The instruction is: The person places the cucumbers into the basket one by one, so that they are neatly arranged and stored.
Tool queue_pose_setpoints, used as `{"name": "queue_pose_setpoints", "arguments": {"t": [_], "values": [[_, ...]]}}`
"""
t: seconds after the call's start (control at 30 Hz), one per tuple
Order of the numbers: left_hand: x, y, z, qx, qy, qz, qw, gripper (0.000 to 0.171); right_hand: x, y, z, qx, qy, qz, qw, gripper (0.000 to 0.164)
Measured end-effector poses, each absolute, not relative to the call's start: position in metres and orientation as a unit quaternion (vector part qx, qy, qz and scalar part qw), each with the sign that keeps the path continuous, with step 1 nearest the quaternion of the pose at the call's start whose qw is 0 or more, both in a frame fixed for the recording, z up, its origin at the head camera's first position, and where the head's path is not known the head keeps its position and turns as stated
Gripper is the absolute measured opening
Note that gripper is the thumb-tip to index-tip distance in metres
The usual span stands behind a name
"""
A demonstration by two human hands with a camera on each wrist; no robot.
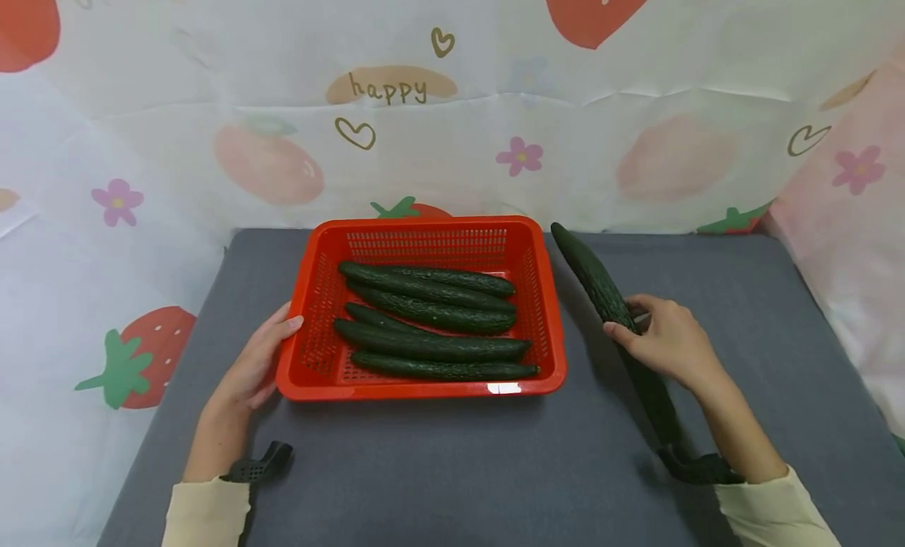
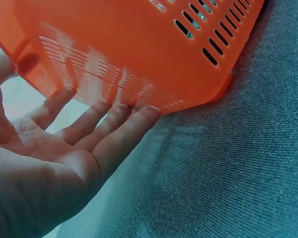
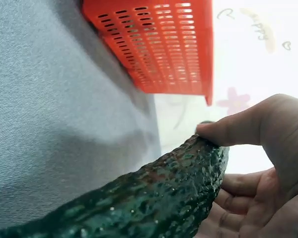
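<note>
A red plastic basket (image 1: 424, 391) with slotted walls stands on the grey tabletop, with several long dark green cucumbers (image 1: 438, 346) lying crosswise inside. My left hand (image 1: 254, 358) holds the basket's left side, thumb over the rim. In the left wrist view, the fingertips (image 2: 149, 113) rest against the slotted outer wall. Right of the basket, my right hand (image 1: 672, 343) grips another cucumber (image 1: 590, 272) near its middle, thumb on one side and fingers on the other. That cucumber slants, its far tip near the basket's right rim. The right wrist view shows its bumpy skin (image 3: 139, 198) close up.
Grey cloth (image 1: 438, 468) covers the table. A pale curtain (image 1: 438, 162) printed with strawberries, flowers and hearts hangs behind it and along both sides. A black strap mount (image 1: 265, 464) sits on the left wrist, and another (image 1: 696, 467) on the right.
</note>
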State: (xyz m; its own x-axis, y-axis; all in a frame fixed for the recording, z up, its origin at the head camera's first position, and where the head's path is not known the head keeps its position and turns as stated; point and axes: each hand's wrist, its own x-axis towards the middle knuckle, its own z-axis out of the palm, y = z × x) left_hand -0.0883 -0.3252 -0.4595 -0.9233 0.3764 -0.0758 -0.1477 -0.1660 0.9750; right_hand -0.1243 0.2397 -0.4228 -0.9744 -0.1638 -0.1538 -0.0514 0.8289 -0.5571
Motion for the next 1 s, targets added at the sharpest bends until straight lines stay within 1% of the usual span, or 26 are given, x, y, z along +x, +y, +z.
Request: {"name": "queue_pose_setpoints", "arguments": {"t": [0.43,1.0], "values": [[-0.089,-0.326,-0.46,0.103,0.612,0.764,0.176,0.045,-0.12,0.233,-0.401,-0.069,0.949,-0.296,0.084,0.067],[-0.089,-0.325,-0.46,0.091,0.627,0.755,0.168,0.046,-0.12,0.218,-0.383,-0.12,0.938,-0.325,-0.008,0.058]]}}
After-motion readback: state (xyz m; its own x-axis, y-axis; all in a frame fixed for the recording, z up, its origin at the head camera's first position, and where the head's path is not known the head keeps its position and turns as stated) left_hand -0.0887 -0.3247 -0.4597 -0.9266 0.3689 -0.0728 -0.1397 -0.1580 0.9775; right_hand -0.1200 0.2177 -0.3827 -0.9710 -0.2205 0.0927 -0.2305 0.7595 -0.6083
